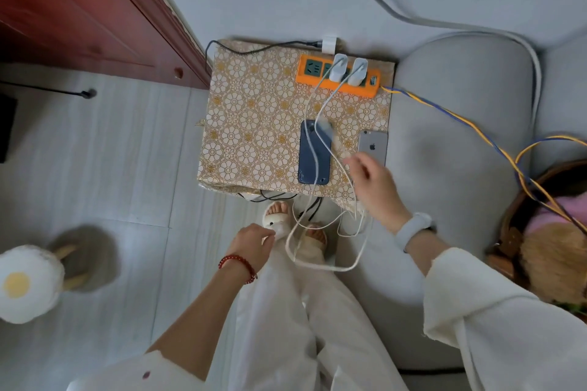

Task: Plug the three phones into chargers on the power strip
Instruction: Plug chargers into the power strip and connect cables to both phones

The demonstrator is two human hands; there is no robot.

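Right of centre in the frame, the right hand hovers over the near right corner of the patterned table, its fingers loosely spread and gripping nothing that I can make out; a white cable passes close under the fingertips, but contact is unclear. Just above those fingers lies the silver phone, face down, its long axis running up and down the frame, showing an Apple logo. Just left of the hand lies the dark blue phone, parallel to it, with cables draped across its back. A third phone is not visible. The orange power strip sits in the table's upper right, carrying two white chargers; its markings are unreadable. The left hand, lower centre, hangs relaxed and empty, well away from both phones, so the right hand is the nearer one for plugging in.
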